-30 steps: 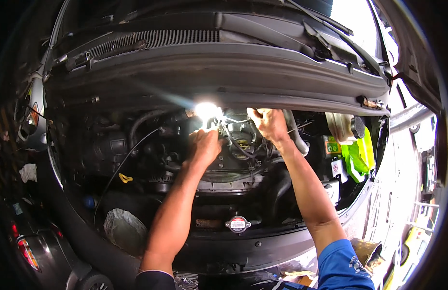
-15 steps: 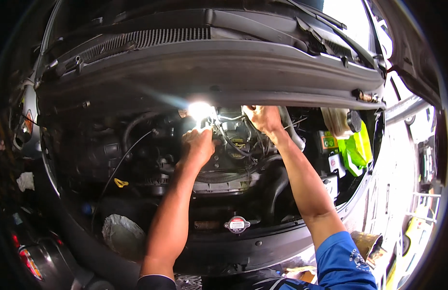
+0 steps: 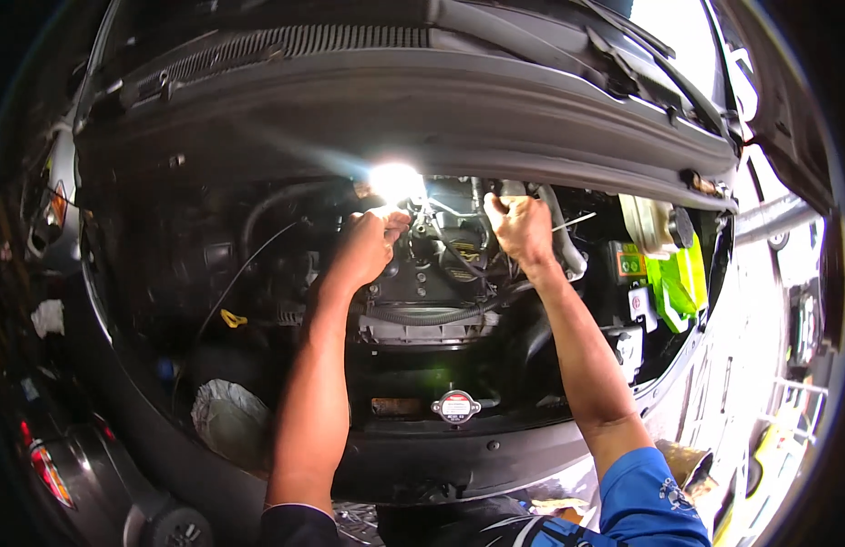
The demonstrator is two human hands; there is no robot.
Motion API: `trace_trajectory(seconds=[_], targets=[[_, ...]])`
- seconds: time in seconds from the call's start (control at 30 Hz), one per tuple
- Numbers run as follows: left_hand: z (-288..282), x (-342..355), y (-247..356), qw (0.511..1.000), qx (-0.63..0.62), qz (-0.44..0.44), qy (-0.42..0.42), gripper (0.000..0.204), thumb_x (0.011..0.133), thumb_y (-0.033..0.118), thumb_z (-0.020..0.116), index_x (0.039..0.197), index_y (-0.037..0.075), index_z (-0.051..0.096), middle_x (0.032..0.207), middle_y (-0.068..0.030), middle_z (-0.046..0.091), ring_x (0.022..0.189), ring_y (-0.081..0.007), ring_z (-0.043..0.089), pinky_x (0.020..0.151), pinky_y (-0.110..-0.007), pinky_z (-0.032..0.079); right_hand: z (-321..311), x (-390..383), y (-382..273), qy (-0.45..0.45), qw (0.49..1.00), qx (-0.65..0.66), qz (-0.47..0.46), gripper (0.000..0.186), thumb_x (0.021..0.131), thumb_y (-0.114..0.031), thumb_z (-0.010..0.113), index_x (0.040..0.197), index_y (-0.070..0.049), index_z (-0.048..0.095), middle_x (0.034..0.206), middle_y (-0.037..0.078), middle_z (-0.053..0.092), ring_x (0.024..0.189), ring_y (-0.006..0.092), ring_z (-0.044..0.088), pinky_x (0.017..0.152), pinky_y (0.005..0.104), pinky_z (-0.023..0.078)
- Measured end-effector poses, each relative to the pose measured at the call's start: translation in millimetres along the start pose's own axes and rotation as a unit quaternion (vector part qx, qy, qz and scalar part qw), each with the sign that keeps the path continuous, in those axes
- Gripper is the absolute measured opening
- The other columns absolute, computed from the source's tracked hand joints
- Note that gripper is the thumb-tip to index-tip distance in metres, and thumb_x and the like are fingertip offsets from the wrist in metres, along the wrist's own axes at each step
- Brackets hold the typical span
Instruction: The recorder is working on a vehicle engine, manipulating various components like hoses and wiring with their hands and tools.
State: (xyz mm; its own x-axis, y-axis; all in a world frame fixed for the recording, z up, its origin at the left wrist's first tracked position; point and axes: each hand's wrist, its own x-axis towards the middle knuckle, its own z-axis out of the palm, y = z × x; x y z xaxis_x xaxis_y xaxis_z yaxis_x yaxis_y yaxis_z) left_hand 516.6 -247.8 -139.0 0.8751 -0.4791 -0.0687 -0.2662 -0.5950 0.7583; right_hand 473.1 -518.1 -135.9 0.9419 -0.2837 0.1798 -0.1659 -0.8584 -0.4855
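Note:
My left hand (image 3: 372, 242) is closed just below a glaring work light (image 3: 396, 183) over the engine. Glare and the fingers hide what it grips, and I cannot tell whether it holds the light. My right hand (image 3: 525, 230) is curled closed at the back of the engine bay, beside a grey hose (image 3: 566, 239); anything inside its fingers is hidden. Between the two hands lie the dark engine cover (image 3: 422, 287) and a black cable or thin hose (image 3: 459, 259). A thin pale rod (image 3: 574, 221) sticks out just right of my right hand.
The black cowl panel (image 3: 404, 118) overhangs the engine's rear. At right are a fluid reservoir (image 3: 649, 226) and a bright green-yellow item (image 3: 682, 278). Nearer are the radiator cap (image 3: 455, 407), a ribbed hose (image 3: 422, 319), a yellow dipstick handle (image 3: 232, 318) and crumpled pale material (image 3: 226, 412).
My right hand has drawn back slightly toward me and right, showing more of its curled fingers. The left hand stays by the light. The whole view has shifted a little.

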Motion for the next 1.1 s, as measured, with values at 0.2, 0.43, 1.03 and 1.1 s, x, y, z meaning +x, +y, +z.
trace_trajectory(seconds=[0.2, 0.43, 1.03, 1.1], targets=[[-13, 3, 19, 0.996, 0.061, 0.002, 0.069, 0.023, 0.096, 0.019, 0.073, 0.115, 0.004, 0.077, 0.099, -0.0192, 0.078, 0.076, -0.0304, 0.074, 0.07, -0.042, 0.057, -2, 25, -1, -0.006, 0.994, 0.062, -0.089, 0.031, 0.096, -0.031, 0.067, 0.085, -0.003, 0.075, 0.079, 0.023, 0.07, 0.072, 0.0448, 0.068, 0.066, 0.0484, 0.055], [-22, -8, -3, 0.995, 0.067, -0.031, 0.069, 0.022, 0.095, 0.021, 0.074, 0.108, 0.004, 0.076, 0.096, -0.0219, 0.075, 0.087, -0.042, 0.073, 0.077, -0.046, 0.055, 12, -23, -17, 0.018, 0.999, 0.05, -0.004, 0.043, 0.098, -0.04, 0.066, 0.081, -0.002, 0.076, 0.079, 0.026, 0.07, 0.076, 0.0457, 0.07, 0.068, 0.051, 0.056], [-4, -5, -7, 0.993, 0.033, 0.027, 0.114, 0.016, 0.094, 0.017, 0.074, 0.103, 0.004, 0.074, 0.086, -0.0241, 0.072, 0.081, -0.0432, 0.07, 0.076, -0.049, 0.054, -1, -12, -9, -0.02, 0.999, 0.041, 0.02, 0.041, 0.097, -0.032, 0.067, 0.071, 0.0, 0.068, 0.066, 0.023, 0.063, 0.061, 0.0415, 0.066, 0.058, 0.0468, 0.048], [-3, 3, -2, 0.995, 0.034, -0.006, 0.095, 0.014, 0.094, 0.017, 0.074, 0.101, 0.004, 0.075, 0.088, -0.0245, 0.073, 0.084, -0.0443, 0.07, 0.079, -0.05, 0.054, -8, 5, -4, -0.037, 0.999, 0.036, 0.014, 0.042, 0.097, -0.031, 0.066, 0.069, 0.0, 0.068, 0.064, 0.023, 0.062, 0.057, 0.0403, 0.063, 0.058, 0.0458, 0.047]])
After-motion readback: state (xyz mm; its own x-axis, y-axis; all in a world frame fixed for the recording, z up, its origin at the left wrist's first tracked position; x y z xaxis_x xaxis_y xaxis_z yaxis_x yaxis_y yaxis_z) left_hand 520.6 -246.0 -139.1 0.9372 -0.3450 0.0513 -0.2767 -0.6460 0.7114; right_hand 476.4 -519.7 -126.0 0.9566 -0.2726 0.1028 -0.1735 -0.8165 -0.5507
